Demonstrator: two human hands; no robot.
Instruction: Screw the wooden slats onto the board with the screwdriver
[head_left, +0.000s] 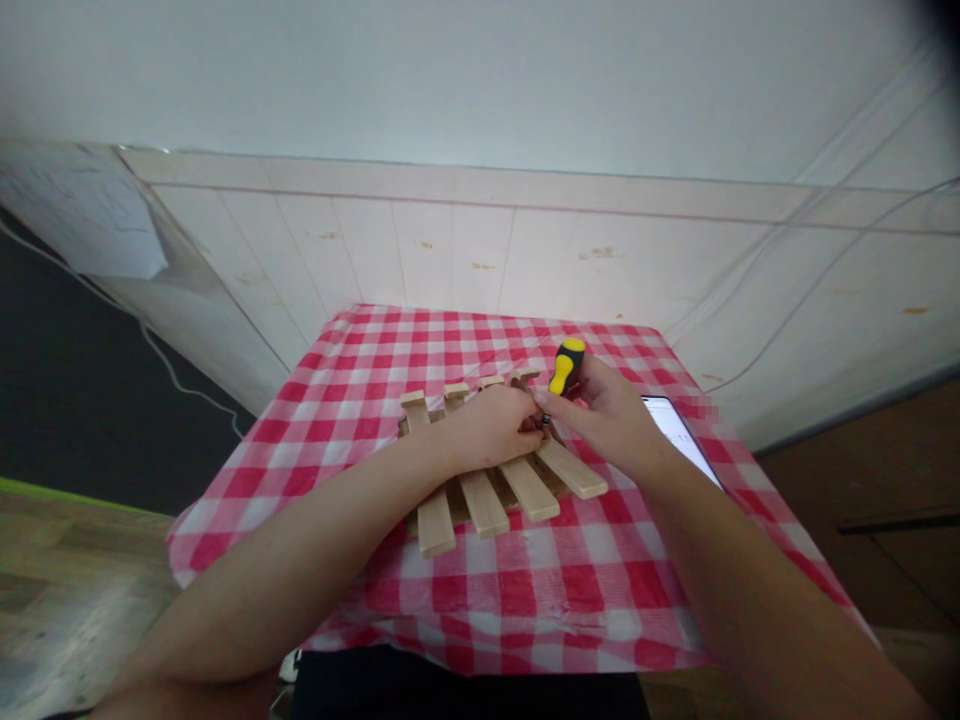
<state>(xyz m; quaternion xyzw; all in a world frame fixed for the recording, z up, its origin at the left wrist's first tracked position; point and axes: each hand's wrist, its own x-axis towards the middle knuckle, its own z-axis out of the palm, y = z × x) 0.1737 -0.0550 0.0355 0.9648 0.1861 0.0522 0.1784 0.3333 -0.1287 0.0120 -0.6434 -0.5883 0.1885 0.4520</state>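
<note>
My right hand (604,405) is closed round a yellow and black screwdriver (568,362), which stands nearly upright with its tip down at the wooden slats. Close against the screwdriver's shaft, my left hand (499,425) lies over the slats with its fingers curled in a pinch; whatever they hold at the tip is hidden. Under both hands is a slatted wooden piece (484,505), made of several pale flat slats laid side by side across darker wood. Its middle is covered by my left hand and forearm.
A red and white checked cloth (315,410) covers the small table. Right of my right hand lies a phone (679,435) with a lit screen. A panelled wall (472,235) stands behind the table. A white cable (169,365) hangs at the left.
</note>
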